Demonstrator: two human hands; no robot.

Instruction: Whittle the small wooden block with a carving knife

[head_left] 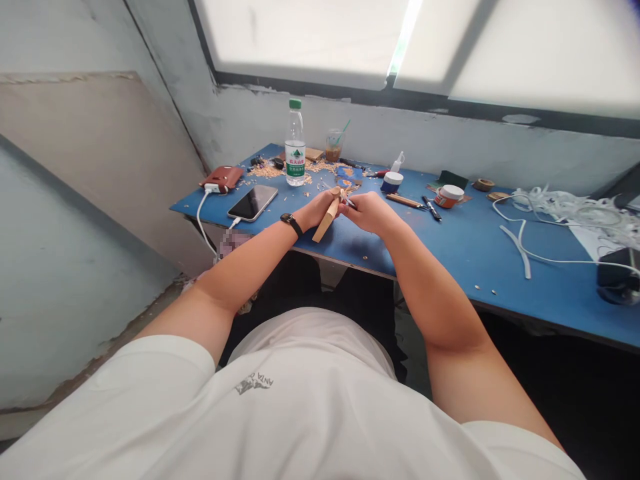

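My left hand (315,208) is closed round a pale wooden stick (326,220), held slanted over the blue table (450,247) near its front edge. A dark band sits on that wrist. My right hand (367,210) is closed beside it, gripping a small tool whose thin metal tip (349,200) meets the top end of the stick. Wood shavings (267,171) lie scattered on the table behind my hands.
A phone (253,202) on a white cable and a brown case (223,177) lie at the left. A water bottle (295,145), a drink cup (334,145), small jars (449,196), pens and white strips (570,207) crowd the back and right.
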